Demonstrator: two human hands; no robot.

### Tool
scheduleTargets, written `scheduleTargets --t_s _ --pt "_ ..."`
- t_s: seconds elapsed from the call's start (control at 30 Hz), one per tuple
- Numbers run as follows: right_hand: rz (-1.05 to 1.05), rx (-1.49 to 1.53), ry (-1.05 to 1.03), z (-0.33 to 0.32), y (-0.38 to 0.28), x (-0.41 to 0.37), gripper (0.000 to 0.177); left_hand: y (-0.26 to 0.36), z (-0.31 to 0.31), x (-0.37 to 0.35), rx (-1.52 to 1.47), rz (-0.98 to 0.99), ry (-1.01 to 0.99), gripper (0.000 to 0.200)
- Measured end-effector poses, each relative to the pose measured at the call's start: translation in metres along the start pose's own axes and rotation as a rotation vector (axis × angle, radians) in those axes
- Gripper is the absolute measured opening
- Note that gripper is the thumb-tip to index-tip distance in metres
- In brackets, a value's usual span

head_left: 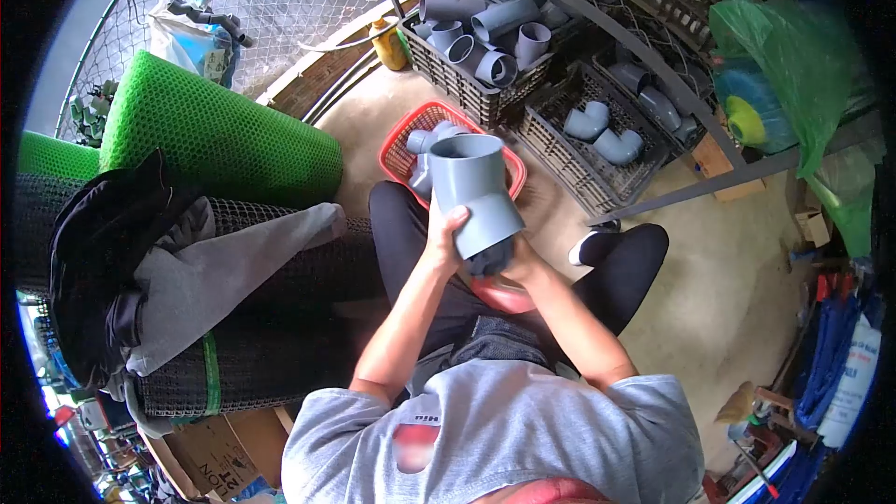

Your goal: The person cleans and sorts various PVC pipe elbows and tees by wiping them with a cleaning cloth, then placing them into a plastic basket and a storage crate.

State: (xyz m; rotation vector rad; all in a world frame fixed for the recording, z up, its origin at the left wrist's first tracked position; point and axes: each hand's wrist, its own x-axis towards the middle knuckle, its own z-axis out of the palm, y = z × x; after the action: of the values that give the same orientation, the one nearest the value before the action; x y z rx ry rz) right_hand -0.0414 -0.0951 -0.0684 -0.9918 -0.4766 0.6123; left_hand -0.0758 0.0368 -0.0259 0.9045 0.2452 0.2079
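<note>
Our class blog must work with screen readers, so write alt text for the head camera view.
A seated person holds a large grey pipe fitting over their lap, left hand gripping its side, right hand at its lower end. Ahead stand a red basket and black crates of similar fittings; a green mesh roll lies to the left.

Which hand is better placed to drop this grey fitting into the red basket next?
Probably the left. The left hand wraps the side of the grey fitting, and the red basket lies just beyond it. The right hand sits under the narrow end, against something dark.
</note>
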Motion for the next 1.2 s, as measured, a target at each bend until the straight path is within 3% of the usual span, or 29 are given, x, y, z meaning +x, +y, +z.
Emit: scheduleTargets --t_s 0.03,0.13,0.23,0.3,0.4,0.47,0.5,0.53,0.63,0.73,0.8,0.83,0.87,0.9,0.93,1.0,1.03,1.1,1.2 --pt "0.054 0.32 -0.069 0.026 -0.044 -0.001 0.05 -0.003 -0.007 0.0 -0.15 -0.024 -0.055 0.106" --pt "0.059 0.524 0.054 0.04 -0.016 -0.004 0.053 0.004 0.005 -0.001 -0.475 0.003 -0.32 0.107" --pt "-0.028 -0.239 0.148 0.06 -0.053 0.011 0.052 0.005 0.008 0.005 -0.531 -0.089 -0.202 0.105" --pt "0.048 -0.337 0.086 0.064 -0.082 0.023 0.06 0.007 0.012 0.001 -0.455 -0.083 -0.205 0.105" --pt "-0.281 -1.017 0.09 0.062 -0.102 0.035 0.065 0.014 0.022 -0.004 -0.314 -0.093 -0.234 0.107" --pt "-0.498 -1.475 0.093 0.053 -0.11 0.041 0.068 0.019 0.033 -0.005 -0.056 -0.026 -0.262 0.109" --pt "-0.443 -1.361 0.08 0.044 -0.109 0.045 0.075 0.013 0.028 -0.001 0.037 -0.085 -0.232 0.111" --pt "-0.438 -1.319 0.147 0.043 -0.106 0.049 0.072 0.004 0.029 -0.002 0.125 -0.009 -0.174 0.113" --pt "-0.302 -1.459 0.048 0.038 -0.107 0.039 0.074 -0.003 0.032 -0.002 0.163 0.092 -0.162 0.112" --pt "-0.487 -1.417 0.091 0.021 -0.075 0.03 0.068 -0.003 0.039 -0.006 0.176 0.185 -0.08 0.106" --pt "0.005 -0.941 -0.065 0.013 -0.064 0.012 0.056 0.004 0.036 -0.005 0.121 0.039 -0.001 0.107" --pt "-0.349 -0.886 -0.037 0.015 -0.06 0.004 0.045 0.0 0.023 -0.003 0.0 -0.015 -0.004 0.095" --pt "-0.201 -0.53 -0.027 0.02 -0.054 0.001 0.046 -0.005 0.013 -0.003 -0.138 -0.086 0.005 0.094" --pt "-0.078 -0.164 0.028 0.03 -0.054 -0.002 0.046 -0.006 0.01 -0.004 -0.33 -0.098 -0.146 0.095" --pt "-0.001 -0.024 0.029 0.038 -0.056 0.002 0.047 -0.008 0.007 -0.005 -0.521 -0.109 -0.296 0.095" --pt "0.151 0.262 0.063 0.055 -0.061 0.01 0.051 -0.018 0.009 -0.005 -0.498 -0.135 -0.304 0.098" --pt "0.082 0.728 -0.018 0.065 -0.06 0.017 0.044 -0.02 0.018 -0.006 -0.57 -0.106 -0.248 0.099" --pt "0.055 1.178 0.012 0.082 -0.068 0.019 0.035 -0.022 0.039 -0.009 -0.713 -0.041 -0.129 0.101" --pt "0.068 1.12 0.12 0.072 -0.042 0.028 0.036 -0.021 0.057 -0.009 -0.92 0.059 0.051 0.106"
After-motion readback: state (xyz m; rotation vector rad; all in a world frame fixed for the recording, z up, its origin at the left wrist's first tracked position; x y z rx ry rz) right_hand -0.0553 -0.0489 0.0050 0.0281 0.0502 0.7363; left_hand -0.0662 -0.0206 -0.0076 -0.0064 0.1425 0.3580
